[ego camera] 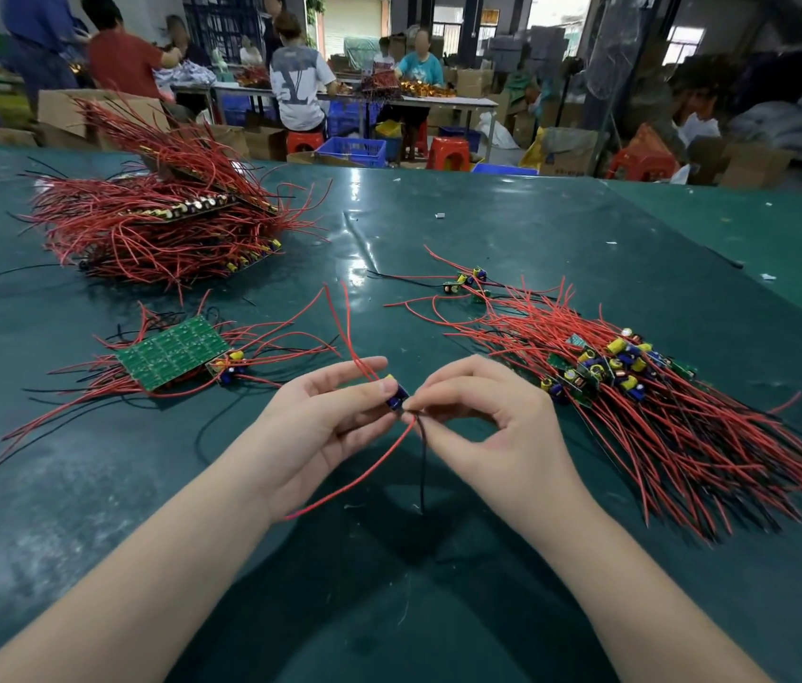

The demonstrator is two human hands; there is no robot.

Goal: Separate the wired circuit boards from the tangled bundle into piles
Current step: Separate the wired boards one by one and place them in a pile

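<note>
1. Green matting covers the table (512, 229), on which three heaps of wired boards are seen: a tall tangled bundle (162, 224) at the far left, a small panel pile (172, 354) in the near left, and a sorted pile (635, 386) at the right.
2. Two or three loose boards (468, 281) are seen lying apart, just beyond the sorted pile.
3. Behind the table, several people are seated or standing at a second bench among cardboard boxes, blue crates (354, 150) and red stools.
4. One small circuit board (396, 394) is held above the table, between the two near heaps.
5. It is pinched by the left hand (325, 426), thumb and fingers curled round it.
6. Its lower leads are pinched between thumb and forefinger of the right hand (492, 421).
7. Two red wires are pointed up and away from the board; one red wire (364, 475) and one black wire (422, 465) hang down toward the viewer.
8. In the sorted pile the wires are laid roughly parallel, running toward the near right.
</note>
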